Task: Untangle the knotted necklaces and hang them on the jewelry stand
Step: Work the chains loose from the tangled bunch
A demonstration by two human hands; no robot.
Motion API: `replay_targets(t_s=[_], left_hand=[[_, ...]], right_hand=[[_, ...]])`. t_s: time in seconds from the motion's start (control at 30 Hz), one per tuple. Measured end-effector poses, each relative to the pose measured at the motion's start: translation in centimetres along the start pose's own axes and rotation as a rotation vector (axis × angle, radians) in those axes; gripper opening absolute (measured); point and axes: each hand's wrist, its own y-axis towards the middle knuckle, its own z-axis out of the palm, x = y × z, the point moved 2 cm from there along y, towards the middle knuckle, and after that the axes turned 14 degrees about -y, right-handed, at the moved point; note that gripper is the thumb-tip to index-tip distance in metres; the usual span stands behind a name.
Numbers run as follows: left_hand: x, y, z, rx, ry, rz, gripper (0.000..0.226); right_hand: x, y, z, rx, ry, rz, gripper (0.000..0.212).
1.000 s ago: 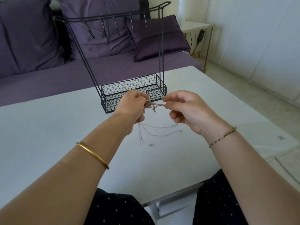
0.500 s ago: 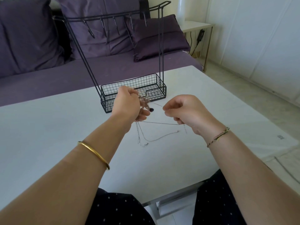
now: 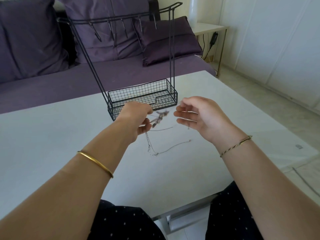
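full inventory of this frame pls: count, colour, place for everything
jewelry stand: one, black wire, on table behind hands, hooks bare
necklaces: tangled bunch, count unclear, silver, between the hands, ends trailing on table
table: one, white, foreground
sofa: one, purple, behind table
cushions: at least three, purple, on sofa
side table: one, white, right of sofa
bangle: one, gold, left wrist
bracelet: one, braided, right wrist
left hand: grips the necklaces
right hand: fingers loosely spread, grip on strand unclear

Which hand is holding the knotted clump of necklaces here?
The left hand, the one with the gold bangle: the knotted clump hangs at its fingertips, chains trailing to the table. The right hand sits apart from it, fingers loosely spread.
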Motion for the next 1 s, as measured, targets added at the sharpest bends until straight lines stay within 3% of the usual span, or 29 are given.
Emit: replay_targets(t_s=[0.27,0.43,0.77,1.0], left_hand=[[0.31,0.28,0.06,0.009,0.065,0.014,0.017],[0.42,0.36,0.38,-0.007,-0.032,0.033,0.019],[0.34,0.72,-0.35,-0.065,-0.251,-0.001,0.025],[0.21,0.66,-0.29,-0.018,-0.389,-0.043,0.022]], right_hand=[[-0.10,0.10,-0.03,-0.004,0.254,0.044,0.030],[-0.14,0.12,0.46,0.004,0.384,0.073,0.031],[-0.31,-0.36,0.15,-0.052,-0.049,0.144,0.020],[-0.01,-0.68,0.10,-0.042,-0.319,0.116,0.026]])
